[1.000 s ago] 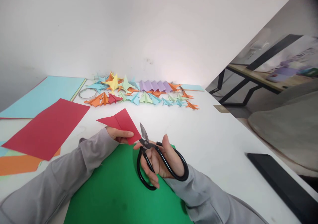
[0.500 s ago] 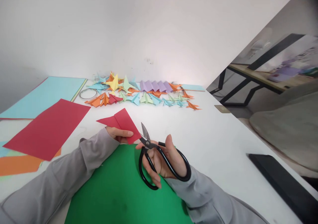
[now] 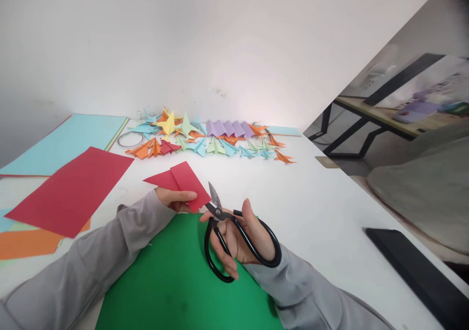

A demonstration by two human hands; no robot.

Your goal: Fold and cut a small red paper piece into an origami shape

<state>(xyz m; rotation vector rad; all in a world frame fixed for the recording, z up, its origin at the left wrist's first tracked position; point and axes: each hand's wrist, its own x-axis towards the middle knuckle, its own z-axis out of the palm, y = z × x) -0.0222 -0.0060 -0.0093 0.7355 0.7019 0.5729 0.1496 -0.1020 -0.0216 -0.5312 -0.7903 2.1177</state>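
Observation:
Between the thumb and fingers of my left hand (image 3: 178,197) is a folded piece of red paper (image 3: 188,179), with a pointed flap sticking out to the left. My right hand (image 3: 244,235) is in the black handles of a pair of scissors (image 3: 218,213). The scissor blades are apart, and the lower one meets the right edge of the red paper; whether it lies over or under the edge is hard to see. Below both hands lies a green sheet (image 3: 176,281).
Several folded paper shapes (image 3: 216,145) line the wall, beside a wire coil (image 3: 131,138). To the left lie a red sheet (image 3: 73,191), blue sheets (image 3: 69,142) and orange paper (image 3: 29,243). A black flat object (image 3: 414,271) sits at right, near the table edge.
The red paper and my left hand have shifted very slightly to the right, toward the scissors. My right hand and the open blades stay almost where they were.

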